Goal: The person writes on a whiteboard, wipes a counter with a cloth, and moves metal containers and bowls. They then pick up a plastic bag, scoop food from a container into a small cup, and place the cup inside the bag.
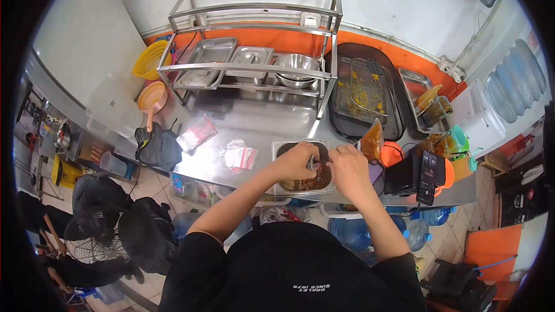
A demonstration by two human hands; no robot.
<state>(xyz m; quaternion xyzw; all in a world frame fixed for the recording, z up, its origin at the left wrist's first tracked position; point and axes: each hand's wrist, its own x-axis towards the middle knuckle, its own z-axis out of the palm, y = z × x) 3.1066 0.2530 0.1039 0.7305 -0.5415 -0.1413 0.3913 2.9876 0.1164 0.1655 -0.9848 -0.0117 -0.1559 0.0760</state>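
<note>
A metal pan (283, 189) with brownish food in it stands at the front edge of the steel table. Over the pan, my left hand (296, 162) has its fingers wrapped round a small clear container (314, 163). My right hand (348, 167) is at the pan's right side with its fingers bent together, close to the small container; what they hold, if anything, is too small to name. A bag of orange-brown sauce (372, 140) lies just beyond my right hand.
Plastic bags (238, 156) lie left of the pan. Behind stands a metal rack (248, 72) with trays and bowls. Black trays (364, 92) sit at the back right. A phone (428, 176) leans by a black box (402, 176) at the right.
</note>
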